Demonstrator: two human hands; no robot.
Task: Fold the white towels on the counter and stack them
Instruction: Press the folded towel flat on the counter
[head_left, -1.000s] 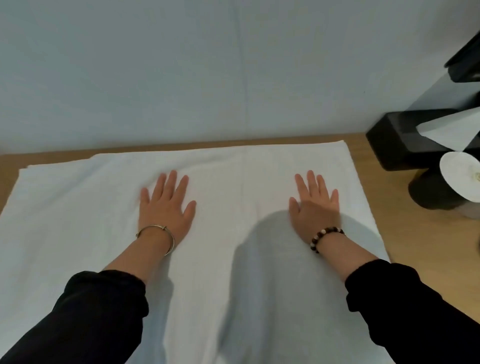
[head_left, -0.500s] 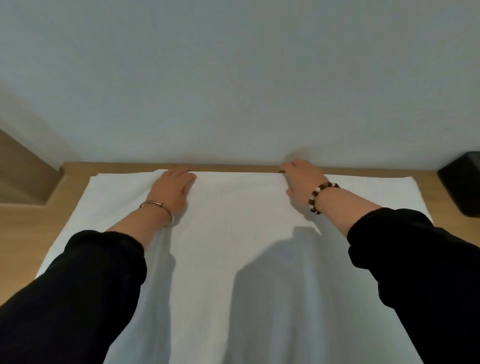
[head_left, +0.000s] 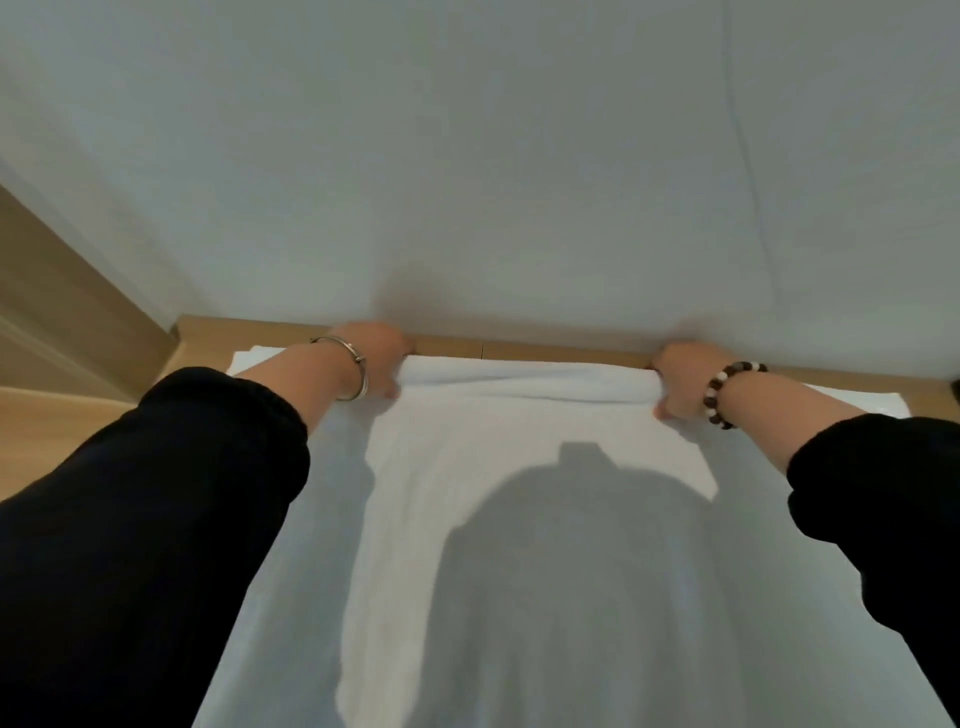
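Note:
A large white towel (head_left: 519, 467) lies spread over the wooden counter (head_left: 519, 349), reaching from the near edge to the wall. Its far edge is lifted into a raised fold between my hands. My left hand (head_left: 382, 358), with a silver bangle on the wrist, grips that far edge on the left. My right hand (head_left: 680, 374), with a beaded bracelet, grips the same edge on the right. Both sets of fingers curl round the cloth, thumbs underneath. My black sleeves cover the towel's left and right sides.
A pale wall (head_left: 493, 182) rises directly behind the counter's back strip. A wooden panel (head_left: 62, 312) stands at the left. A dark object (head_left: 955, 387) peeks in at the right edge. My shadow falls across the towel's middle.
Both hands slid from flat on the towel's middle to its far edge, then curled round it and lifted it into a fold. The view tilted up toward the wall.

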